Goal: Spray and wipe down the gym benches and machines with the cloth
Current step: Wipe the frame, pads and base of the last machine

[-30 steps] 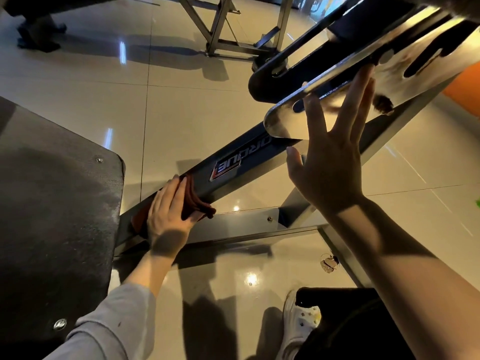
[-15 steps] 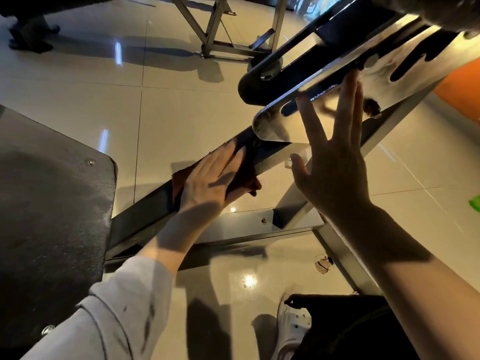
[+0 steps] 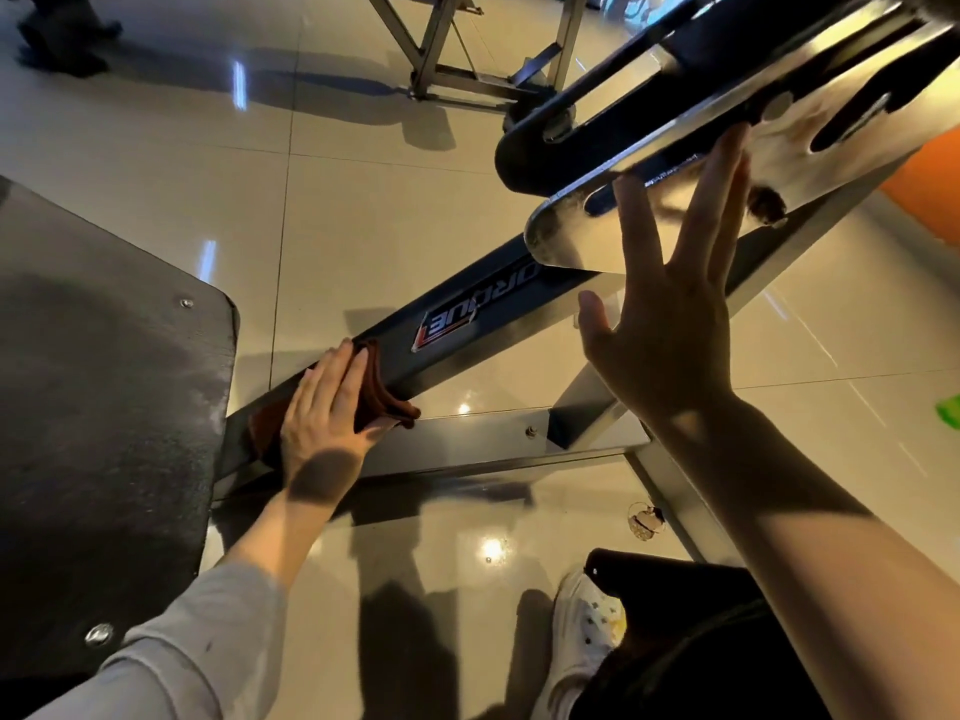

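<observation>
While the left hand (image 3: 326, 414) is pressing the cloth (image 3: 375, 391) flat against the dark sloping beam (image 3: 498, 324) of the machine, its fingers (image 3: 337, 376) are lying straight and close together on top of the fabric, not pinching it.

Item, cloth: dark red-brown, folded, lying on the beam at about 8 o'clock from the logo sticker (image 3: 445, 324), one corner hanging off the lower edge.

Item, right hand (image 3: 670, 324): fingers spread and straight, tips touching the underside of the polished metal plate (image 3: 727, 142) at 1 o'clock; apparently bracing, holding nothing.

Risks, judged:
- The cloth is held by flat pressure alone; a quick stroke could be leaving it bunched or letting it slide off the beam's edge to the floor.
- The plate's rounded end is overhanging the upper beam, so a long upward stroke is likely to be running the knuckles into it.
- Bare fingertips on the polished plate are probably leaving fresh smudges to wipe again.
- No spray bottle is showing; a dry cloth may only be pushing dust along.

Surroundings:
- Black padded panel (image 3: 104, 407), 9 o'clock, studded with bolts, touching the beam's lower end and limiting the downward stroke.
- Grey cross-member (image 3: 467, 449) with a bolt, just under the cloth.
- Glossy tiled floor (image 3: 363, 200); a white shoe (image 3: 587, 631) at 5 o'clock.
- A second steel frame (image 3: 447, 70) at 12 o'clock, well apart.
</observation>
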A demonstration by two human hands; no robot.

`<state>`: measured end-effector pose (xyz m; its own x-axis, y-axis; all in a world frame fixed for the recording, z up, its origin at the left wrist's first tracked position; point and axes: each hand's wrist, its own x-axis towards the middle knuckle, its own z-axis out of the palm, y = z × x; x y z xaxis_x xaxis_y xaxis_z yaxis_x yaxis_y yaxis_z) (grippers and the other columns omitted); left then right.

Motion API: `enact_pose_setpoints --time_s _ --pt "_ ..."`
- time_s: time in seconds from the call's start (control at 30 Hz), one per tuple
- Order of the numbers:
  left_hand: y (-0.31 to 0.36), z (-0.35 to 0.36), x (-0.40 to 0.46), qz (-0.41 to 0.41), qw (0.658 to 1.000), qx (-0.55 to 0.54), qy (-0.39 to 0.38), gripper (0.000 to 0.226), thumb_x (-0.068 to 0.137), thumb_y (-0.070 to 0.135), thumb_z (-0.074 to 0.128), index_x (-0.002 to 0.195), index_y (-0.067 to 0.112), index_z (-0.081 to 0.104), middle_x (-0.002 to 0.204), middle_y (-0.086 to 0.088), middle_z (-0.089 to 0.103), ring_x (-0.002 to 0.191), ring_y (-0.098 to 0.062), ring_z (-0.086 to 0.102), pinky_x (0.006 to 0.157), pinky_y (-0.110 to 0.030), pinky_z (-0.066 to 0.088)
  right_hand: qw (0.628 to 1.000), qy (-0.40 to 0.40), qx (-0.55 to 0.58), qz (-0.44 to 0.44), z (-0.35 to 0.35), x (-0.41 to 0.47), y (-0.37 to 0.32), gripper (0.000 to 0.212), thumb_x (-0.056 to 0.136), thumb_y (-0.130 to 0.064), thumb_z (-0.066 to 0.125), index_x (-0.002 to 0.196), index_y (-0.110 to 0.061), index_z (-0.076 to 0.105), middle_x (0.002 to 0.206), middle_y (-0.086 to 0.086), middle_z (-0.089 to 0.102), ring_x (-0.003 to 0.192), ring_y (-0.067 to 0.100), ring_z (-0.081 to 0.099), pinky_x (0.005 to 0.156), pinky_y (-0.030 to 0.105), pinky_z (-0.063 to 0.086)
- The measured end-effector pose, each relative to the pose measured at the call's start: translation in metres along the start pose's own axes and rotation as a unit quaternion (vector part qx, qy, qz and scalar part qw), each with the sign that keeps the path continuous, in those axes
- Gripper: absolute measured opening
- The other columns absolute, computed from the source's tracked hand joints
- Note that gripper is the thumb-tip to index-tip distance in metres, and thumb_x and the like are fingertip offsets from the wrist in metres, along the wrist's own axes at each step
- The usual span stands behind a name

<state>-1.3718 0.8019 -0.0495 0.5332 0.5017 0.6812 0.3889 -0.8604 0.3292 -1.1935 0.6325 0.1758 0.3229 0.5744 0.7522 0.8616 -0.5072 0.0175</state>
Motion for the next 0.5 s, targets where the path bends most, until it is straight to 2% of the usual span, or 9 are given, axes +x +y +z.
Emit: enact_pose_setpoints --time_s 0.1,0.2,0.3,0.4,0.5 --pt "0.022 -0.002 0.016 -0.012 1.000 0.003 0.003 0.072 0.096 0.060 0.039 0.140 0.003 0.044 0.141 -0.019 0.050 0.128 -0.036 0.051 0.104 -0.051 0.044 1.000 0.013 0.004 -0.012 0.000 0.001 0.001 0.076 0.077 -0.009 0.073 0.143 -0.014 0.034 0.146 0.043 0.022 0.136 0.060 0.016 0.110 0.006 -0.007" --pt "0.056 -0.004 0.045 -0.019 1.000 -0.006 -0.004 0.073 0.093 0.059 0.043 0.141 0.004 0.045 0.141 -0.018 0.051 0.127 -0.035 0.052 0.104 -0.049 0.045 1.000 0.013 -0.008 -0.014 0.000 0.001 0.001 0.072 0.077 -0.013 0.073 0.141 -0.011 0.039 0.145 0.043 0.025 0.135 0.061 0.019 0.107 0.002 -0.008" --pt "0.087 -0.008 0.071 0.002 1.000 0.008 -0.013 0.074 0.092 0.059 0.046 0.141 0.003 0.047 0.138 -0.020 0.053 0.125 -0.035 0.054 0.103 -0.046 0.046 1.000 0.011 -0.016 -0.004 0.001 0.001 -0.002 0.069 0.077 -0.016 0.069 0.140 -0.013 0.041 0.146 0.041 0.024 0.136 0.060 0.018 0.108 0.005 -0.011" --pt "0.107 -0.010 0.096 0.013 0.999 0.011 -0.030 0.074 0.092 0.059 0.042 0.142 0.004 0.045 0.138 -0.020 0.053 0.124 -0.035 0.055 0.101 -0.047 0.048 1.000 0.011 -0.022 0.011 0.001 0.001 -0.006 0.066 0.079 -0.020 0.067 0.140 -0.014 0.043 0.148 0.039 0.024 0.137 0.058 0.016 0.107 0.004 -0.010" --pt "0.102 -0.010 0.099 0.036 0.998 -0.025 -0.045 0.074 0.093 0.059 0.040 0.145 0.007 0.039 0.143 -0.018 0.049 0.129 -0.033 0.050 0.107 -0.045 0.042 0.999 0.016 -0.028 0.012 0.002 0.002 -0.008 0.065 0.078 -0.021 0.068 0.138 -0.015 0.043 0.146 0.039 0.026 0.135 0.060 0.019 0.107 0.004 -0.011"
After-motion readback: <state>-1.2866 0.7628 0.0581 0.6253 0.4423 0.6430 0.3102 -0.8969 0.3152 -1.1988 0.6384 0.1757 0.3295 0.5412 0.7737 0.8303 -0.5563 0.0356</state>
